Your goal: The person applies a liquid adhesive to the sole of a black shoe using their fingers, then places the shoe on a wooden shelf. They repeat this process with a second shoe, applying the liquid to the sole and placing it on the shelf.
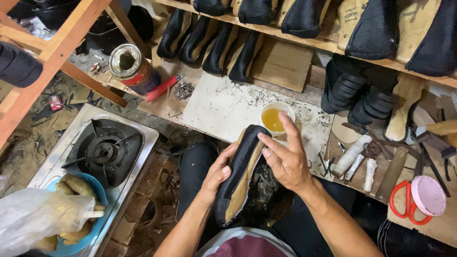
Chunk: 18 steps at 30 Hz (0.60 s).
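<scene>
My left hand (216, 173) grips the side of a black fabric shoe upper stretched on a tan last (240, 176), held sole-side up over my lap. My right hand (285, 157) hovers just to its right with fingers spread, the fingertips touching the upper's edge near the toe. Right behind the toe stands a small white cup of amber glue (275, 118) on a stained white board (223, 107).
A gas burner (107, 152) sits at left with a blue bowl (93, 233) and plastic bag (38, 214). An open tin can (133, 66), nails (183, 90), shelves of lasted shoes (219, 43), white rolls (350, 154), red scissors (404, 202) and a pink lid (428, 195) surround the bench.
</scene>
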Each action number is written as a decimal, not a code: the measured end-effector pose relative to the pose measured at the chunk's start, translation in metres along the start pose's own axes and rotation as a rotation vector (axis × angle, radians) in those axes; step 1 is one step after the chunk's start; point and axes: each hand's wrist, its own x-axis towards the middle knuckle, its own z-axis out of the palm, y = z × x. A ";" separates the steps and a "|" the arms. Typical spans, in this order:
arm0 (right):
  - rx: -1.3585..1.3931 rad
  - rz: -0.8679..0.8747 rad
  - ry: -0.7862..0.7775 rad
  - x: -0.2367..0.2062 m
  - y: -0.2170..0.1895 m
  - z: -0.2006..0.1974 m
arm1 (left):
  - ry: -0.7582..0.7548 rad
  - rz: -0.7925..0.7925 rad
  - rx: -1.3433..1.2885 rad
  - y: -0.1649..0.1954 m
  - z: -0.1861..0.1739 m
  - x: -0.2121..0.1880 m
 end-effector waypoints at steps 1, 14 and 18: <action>-0.063 -0.024 0.011 0.001 -0.001 -0.001 | 0.004 -0.004 0.001 0.001 0.000 0.000; -0.160 -0.011 0.079 0.007 -0.007 -0.007 | 0.001 0.021 0.036 0.004 -0.003 0.001; -0.153 -0.027 0.083 0.005 -0.004 -0.004 | -0.014 0.005 0.025 0.001 -0.006 0.002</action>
